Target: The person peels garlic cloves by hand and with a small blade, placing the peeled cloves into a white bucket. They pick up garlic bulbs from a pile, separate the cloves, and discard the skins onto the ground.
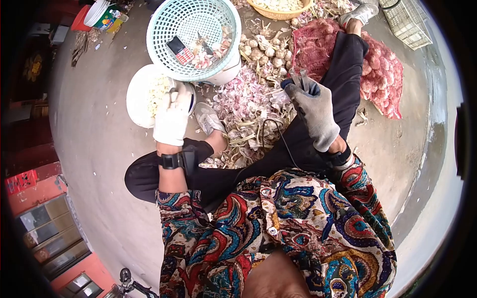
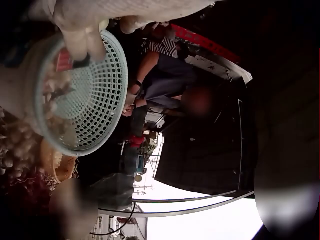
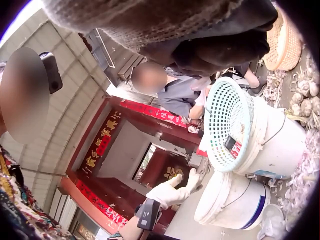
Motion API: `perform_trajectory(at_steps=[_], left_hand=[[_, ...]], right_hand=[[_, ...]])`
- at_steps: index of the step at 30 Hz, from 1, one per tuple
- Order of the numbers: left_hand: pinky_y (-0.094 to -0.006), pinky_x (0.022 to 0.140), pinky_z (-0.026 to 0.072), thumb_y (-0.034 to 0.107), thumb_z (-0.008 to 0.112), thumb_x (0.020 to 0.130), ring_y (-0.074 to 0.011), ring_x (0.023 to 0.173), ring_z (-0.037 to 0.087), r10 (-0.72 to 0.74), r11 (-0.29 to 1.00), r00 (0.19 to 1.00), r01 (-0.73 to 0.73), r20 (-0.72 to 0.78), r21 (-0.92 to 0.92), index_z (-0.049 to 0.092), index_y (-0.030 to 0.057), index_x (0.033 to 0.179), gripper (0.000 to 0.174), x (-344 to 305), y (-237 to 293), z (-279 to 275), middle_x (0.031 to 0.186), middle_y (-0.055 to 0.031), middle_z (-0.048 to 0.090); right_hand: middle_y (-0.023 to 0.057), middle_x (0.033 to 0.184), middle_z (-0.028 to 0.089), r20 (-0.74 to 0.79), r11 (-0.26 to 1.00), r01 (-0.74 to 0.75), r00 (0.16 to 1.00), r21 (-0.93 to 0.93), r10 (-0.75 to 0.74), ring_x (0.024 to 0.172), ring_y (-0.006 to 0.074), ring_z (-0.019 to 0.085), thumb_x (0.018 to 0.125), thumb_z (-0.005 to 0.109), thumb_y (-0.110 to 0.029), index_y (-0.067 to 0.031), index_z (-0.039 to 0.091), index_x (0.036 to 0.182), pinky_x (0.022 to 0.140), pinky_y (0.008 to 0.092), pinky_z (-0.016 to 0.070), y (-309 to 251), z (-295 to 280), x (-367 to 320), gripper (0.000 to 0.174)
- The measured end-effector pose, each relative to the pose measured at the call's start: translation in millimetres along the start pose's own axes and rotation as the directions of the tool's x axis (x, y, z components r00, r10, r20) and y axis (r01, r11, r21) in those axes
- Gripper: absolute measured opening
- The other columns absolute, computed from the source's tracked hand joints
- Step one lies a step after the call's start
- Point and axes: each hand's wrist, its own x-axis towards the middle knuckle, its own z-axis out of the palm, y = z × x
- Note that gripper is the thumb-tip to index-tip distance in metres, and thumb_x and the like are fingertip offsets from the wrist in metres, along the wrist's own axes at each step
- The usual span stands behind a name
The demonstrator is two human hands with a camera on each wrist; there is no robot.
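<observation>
"Where are the peeled cloves [image 1: 158,89]?"
"In the white bucket [image 1: 135,98], near the left hand [image 1: 171,118], fingers parted; the right hand [image 1: 315,108] grips a slim tool [image 1: 304,78]."
"Handling?"
"Likely light, firm, slippery; pinch their plump sides."

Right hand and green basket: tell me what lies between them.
In the head view, a heap of garlic skins, with whole bulbs at its far edge, lies between the right hand and the green basket.

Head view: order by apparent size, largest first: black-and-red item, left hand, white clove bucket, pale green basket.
1. Pale green basket
2. White clove bucket, visible part only
3. Left hand, gloved
4. Black-and-red item, clearly smallest
</observation>
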Motion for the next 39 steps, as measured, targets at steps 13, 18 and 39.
perform_trajectory(at_steps=[13,18,39], left_hand=[[-0.0375,0.086,0.0535,0.038,0.071,0.087,-0.0271,0.099,0.073,-0.426,0.884,0.831,0.298,-0.358,-0.360,0.076,0.0059,0.112,0.041,143.1,-20.6,11.8,0.108,-0.0159,0.076],[-0.0410,0.088,0.0535,0.045,0.070,0.084,-0.0330,0.099,0.071,-0.404,0.914,0.896,0.403,-0.183,-0.044,0.076,0.0080,0.109,0.046,182.8,-38.9,4.8,0.104,-0.0168,0.075],[-0.0246,0.087,0.0533,0.001,0.063,0.098,-0.0112,0.099,0.068,-0.036,0.655,0.967,-0.167,-0.251,-0.737,0.062,-0.0001,0.126,0.029,33.8,141.0,39.1,0.111,-0.0047,0.070]], right_hand=[[-0.0112,0.074,0.045,0.171,0.961,-0.014,0.983,-0.277,0.064,0.070,0.0013,0.036,0.096,0.075,-0.018,-0.0016,0.060,0.082,0.059,0.0230,0.0336,41.5,11.0,1.7,0.026],[-0.0014,0.080,0.061,0.248,0.902,0.047,0.966,-0.429,0.068,0.076,0.0049,0.046,0.097,0.074,-0.024,0.0051,0.066,0.108,0.068,0.0249,0.0441,38.6,2.9,5.5,0.032],[0.0196,0.088,0.070,0.423,0.686,0.370,0.900,-0.626,-0.100,0.078,0.0346,0.070,0.095,0.069,-0.022,-0.0060,0.072,0.114,0.073,0.0390,0.0553,-16.8,5.0,-12.8,0.025]])
